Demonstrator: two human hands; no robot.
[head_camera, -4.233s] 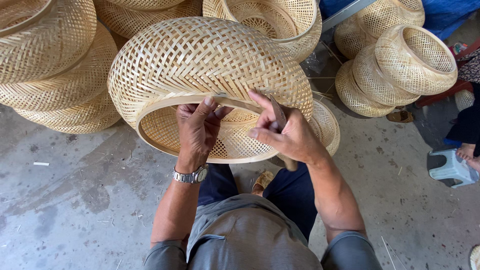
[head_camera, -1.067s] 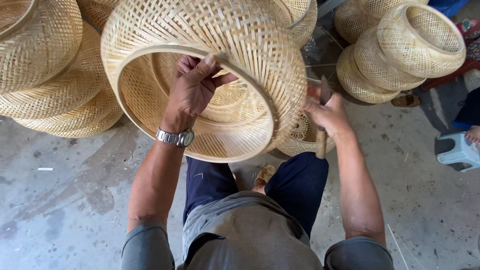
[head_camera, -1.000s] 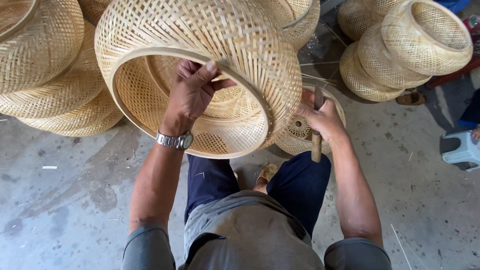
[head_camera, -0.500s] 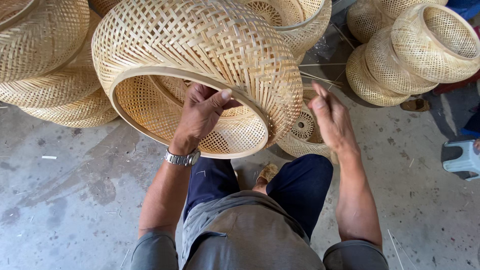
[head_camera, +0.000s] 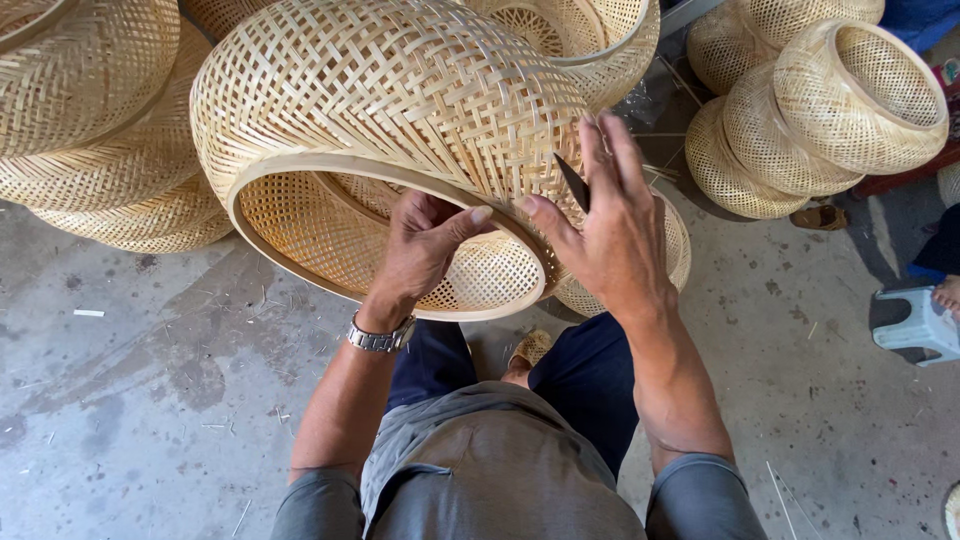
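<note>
A large woven bamboo basket (head_camera: 390, 100) lies on its side in front of me, its open mouth facing down toward my lap. My left hand (head_camera: 425, 240), a metal watch (head_camera: 380, 337) on its wrist, grips the rim from inside, thumb over the edge. My right hand (head_camera: 610, 230) rests against the basket's outer weave near the rim. It holds a small knife whose dark blade (head_camera: 572, 182) shows between thumb and fingers. The knife's handle is hidden under the palm.
Stacks of similar bamboo baskets stand at the left (head_camera: 90, 120), behind (head_camera: 600, 40) and at the right (head_camera: 820, 110). A small plastic stool (head_camera: 920, 325) and another person's foot (head_camera: 945, 295) are at the right edge. Bamboo slivers litter the concrete floor (head_camera: 150, 400).
The basket has tipped lower and turned in my left hand. My right hand has come up from beside the basket to its outer wall near the rim, with the knife.
</note>
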